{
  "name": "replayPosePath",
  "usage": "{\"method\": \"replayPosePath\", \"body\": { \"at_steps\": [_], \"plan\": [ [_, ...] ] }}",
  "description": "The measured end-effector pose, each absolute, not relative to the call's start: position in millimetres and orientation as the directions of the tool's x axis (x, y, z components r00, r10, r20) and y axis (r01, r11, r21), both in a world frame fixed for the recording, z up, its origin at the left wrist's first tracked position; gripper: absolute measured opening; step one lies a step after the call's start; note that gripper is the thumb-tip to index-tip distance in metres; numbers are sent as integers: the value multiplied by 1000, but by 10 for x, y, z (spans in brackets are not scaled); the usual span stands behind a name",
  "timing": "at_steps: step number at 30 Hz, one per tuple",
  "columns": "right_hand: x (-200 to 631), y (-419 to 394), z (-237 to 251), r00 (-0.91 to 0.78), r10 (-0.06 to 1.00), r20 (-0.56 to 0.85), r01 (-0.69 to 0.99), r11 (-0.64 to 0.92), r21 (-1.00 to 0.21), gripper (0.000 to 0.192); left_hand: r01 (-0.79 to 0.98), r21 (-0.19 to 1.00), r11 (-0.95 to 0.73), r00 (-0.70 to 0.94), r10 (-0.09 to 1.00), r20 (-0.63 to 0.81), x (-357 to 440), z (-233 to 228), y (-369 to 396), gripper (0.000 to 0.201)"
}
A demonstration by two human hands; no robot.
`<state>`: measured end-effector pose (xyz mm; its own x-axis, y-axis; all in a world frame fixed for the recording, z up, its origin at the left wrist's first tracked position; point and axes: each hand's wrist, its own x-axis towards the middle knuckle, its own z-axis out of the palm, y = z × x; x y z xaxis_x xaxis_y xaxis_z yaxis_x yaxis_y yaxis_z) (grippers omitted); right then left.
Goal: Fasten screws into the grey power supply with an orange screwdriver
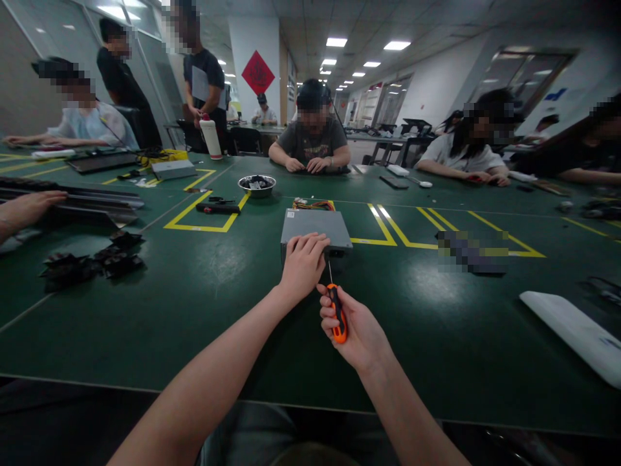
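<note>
**Screwdriver worked at the near edge of a grey metal box**

An orange-handled screwdriver [338, 314] was clamped in the right hand [352, 330], its shaft aimed at the near face of the grey metal box [316, 230] lying flat mid-table. The box was pinned by the left hand [303, 264], fingers curled over its near edge. The step was judged best done with the shaft kept square to the screw and the box pressed firmly down. One screwdriver and one box were counted; beyond, one steel bowl [257, 185] was seen.
</note>
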<state>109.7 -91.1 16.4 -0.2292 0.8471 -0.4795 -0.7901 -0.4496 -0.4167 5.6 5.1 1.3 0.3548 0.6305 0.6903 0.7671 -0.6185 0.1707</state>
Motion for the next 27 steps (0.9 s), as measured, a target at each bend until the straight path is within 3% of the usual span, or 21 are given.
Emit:
{"method": "replayPosePath", "body": {
  "at_steps": [5, 12, 19, 27],
  "plan": [
    [1101, -918, 179, -138, 840, -525, -819, -395, -417, 7, 771, 173, -613, 349, 633, 691, 61, 20, 42, 29],
    [1123, -920, 154, -217, 834, -507, -784, -459, -419, 26, 785, 155, -599, 347, 633, 692, 60, 12, 53, 28],
    [1125, -917, 141, -87, 849, -522, -811, -365, -458, 6, 789, 156, -594, 346, 640, 686, 73, 32, 37, 26],
    [1156, -927, 127, -174, 814, -554, -765, -466, -444, 19, 800, 159, -578, 338, 654, 677, 72, 41, 37, 25]
  ]
}}
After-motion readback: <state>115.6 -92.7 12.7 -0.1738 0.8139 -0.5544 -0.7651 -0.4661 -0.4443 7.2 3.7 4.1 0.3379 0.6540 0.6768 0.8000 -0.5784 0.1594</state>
